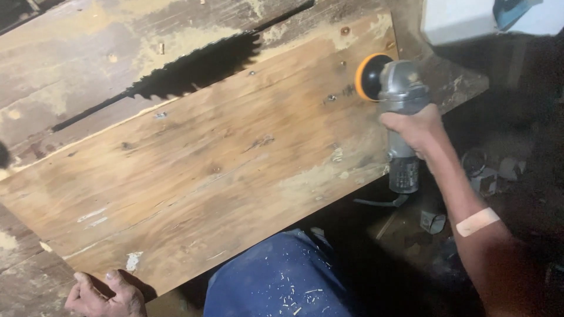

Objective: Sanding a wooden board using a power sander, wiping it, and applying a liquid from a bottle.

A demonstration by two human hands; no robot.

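1. Here my right hand (pixel 415 126) is closed around the grey body of an angle grinder (pixel 399 111), whose orange-backed sanding disc (pixel 368 76) touches the far right end of the plywood board (pixel 211 164).
2. My left hand (pixel 106 295) clamps the board's near left corner, fingers curled over its edge.
3. A circular saw blade (pixel 194 67) sticks up through the bench (pixel 70 58) beyond the board.
4. Sawdust (pixel 291 292) flecks my blue trouser leg (pixel 276 282).

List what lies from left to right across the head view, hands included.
Left hand on the board's near corner → saw blade → blue trouser leg → sander disc → right hand gripping the sander → bandage on the forearm.
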